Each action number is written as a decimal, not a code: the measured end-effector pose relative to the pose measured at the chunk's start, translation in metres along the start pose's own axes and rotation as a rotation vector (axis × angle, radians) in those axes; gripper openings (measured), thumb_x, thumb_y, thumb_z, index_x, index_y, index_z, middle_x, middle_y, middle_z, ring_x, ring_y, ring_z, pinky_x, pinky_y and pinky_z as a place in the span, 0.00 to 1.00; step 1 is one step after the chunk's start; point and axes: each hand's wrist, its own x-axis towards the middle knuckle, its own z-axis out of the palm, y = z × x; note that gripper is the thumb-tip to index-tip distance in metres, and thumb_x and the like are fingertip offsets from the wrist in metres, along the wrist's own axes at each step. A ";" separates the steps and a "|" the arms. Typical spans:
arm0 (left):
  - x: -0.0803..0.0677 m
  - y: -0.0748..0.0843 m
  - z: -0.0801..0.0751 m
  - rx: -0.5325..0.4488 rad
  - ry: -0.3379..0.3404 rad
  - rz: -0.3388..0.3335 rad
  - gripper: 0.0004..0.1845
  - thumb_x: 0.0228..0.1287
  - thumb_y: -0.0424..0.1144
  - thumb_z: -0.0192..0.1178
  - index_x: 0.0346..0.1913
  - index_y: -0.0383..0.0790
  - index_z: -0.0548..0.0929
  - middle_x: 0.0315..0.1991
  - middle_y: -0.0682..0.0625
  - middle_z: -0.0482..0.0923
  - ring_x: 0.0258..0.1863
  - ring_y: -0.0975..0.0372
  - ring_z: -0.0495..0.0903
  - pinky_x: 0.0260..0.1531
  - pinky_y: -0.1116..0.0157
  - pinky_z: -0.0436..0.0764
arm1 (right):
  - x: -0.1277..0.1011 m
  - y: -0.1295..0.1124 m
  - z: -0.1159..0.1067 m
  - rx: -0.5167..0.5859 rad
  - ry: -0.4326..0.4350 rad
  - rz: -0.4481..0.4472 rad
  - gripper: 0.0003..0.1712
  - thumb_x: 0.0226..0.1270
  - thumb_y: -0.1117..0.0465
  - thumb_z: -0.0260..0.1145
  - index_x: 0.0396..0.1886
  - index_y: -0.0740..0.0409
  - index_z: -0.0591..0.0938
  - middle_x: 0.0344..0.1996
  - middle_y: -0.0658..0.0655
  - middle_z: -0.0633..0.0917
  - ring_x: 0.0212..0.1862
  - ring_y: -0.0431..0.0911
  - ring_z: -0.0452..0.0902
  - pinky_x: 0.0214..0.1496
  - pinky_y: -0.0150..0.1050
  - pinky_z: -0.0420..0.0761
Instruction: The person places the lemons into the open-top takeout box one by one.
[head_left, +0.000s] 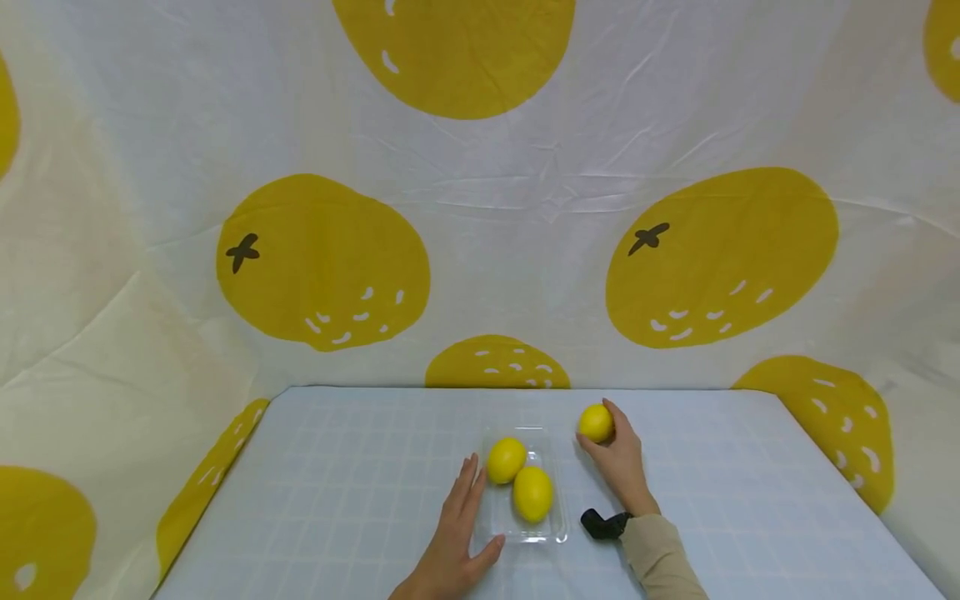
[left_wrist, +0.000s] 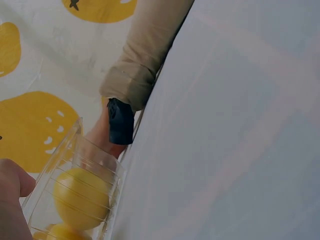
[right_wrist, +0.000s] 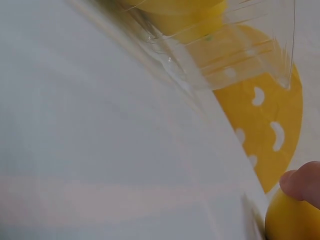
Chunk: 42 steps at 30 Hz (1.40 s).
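Two yellow lemons, one farther back and a larger-looking one in front, lie in a clear plastic container. Along the container's left side rests my left hand, fingers straight and thumb spread at the near left corner. My right hand grips a third lemon between thumb and fingers, to the right of the container's far end. In the right wrist view, a thumb tip presses on that lemon, only partly in frame. The left wrist view shows a lemon through the ribbed clear wall.
A pale checked cloth covers the table. Behind and beside it hangs a white curtain printed with big yellow fruit. A black wrist device sits by my right sleeve, right of the container.
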 end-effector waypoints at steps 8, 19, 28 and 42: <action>0.001 0.003 -0.002 -0.005 -0.005 -0.001 0.46 0.63 0.45 0.64 0.77 0.31 0.53 0.79 0.36 0.42 0.76 0.43 0.46 0.72 0.67 0.36 | -0.003 -0.002 -0.001 0.021 0.038 0.059 0.47 0.52 0.61 0.78 0.70 0.67 0.66 0.65 0.70 0.72 0.62 0.62 0.71 0.66 0.57 0.69; 0.001 0.003 -0.002 -0.006 0.002 -0.004 0.46 0.64 0.46 0.64 0.77 0.31 0.53 0.79 0.37 0.42 0.76 0.44 0.46 0.71 0.68 0.36 | -0.003 -0.009 -0.003 0.098 0.071 0.062 0.46 0.51 0.62 0.79 0.69 0.65 0.69 0.65 0.68 0.73 0.59 0.61 0.73 0.63 0.56 0.73; 0.000 0.002 -0.001 -0.025 -0.026 -0.031 0.47 0.63 0.46 0.64 0.78 0.33 0.51 0.79 0.37 0.41 0.77 0.46 0.43 0.71 0.71 0.33 | 0.000 -0.031 -0.011 0.161 0.041 0.010 0.45 0.51 0.63 0.80 0.69 0.65 0.71 0.62 0.66 0.77 0.59 0.57 0.75 0.53 0.17 0.68; 0.000 0.003 -0.001 0.008 -0.053 -0.074 0.47 0.64 0.46 0.64 0.78 0.36 0.51 0.80 0.40 0.40 0.78 0.49 0.43 0.71 0.64 0.39 | -0.010 -0.110 -0.028 0.227 -0.177 -0.183 0.42 0.50 0.70 0.79 0.66 0.68 0.72 0.62 0.66 0.77 0.58 0.58 0.75 0.58 0.24 0.72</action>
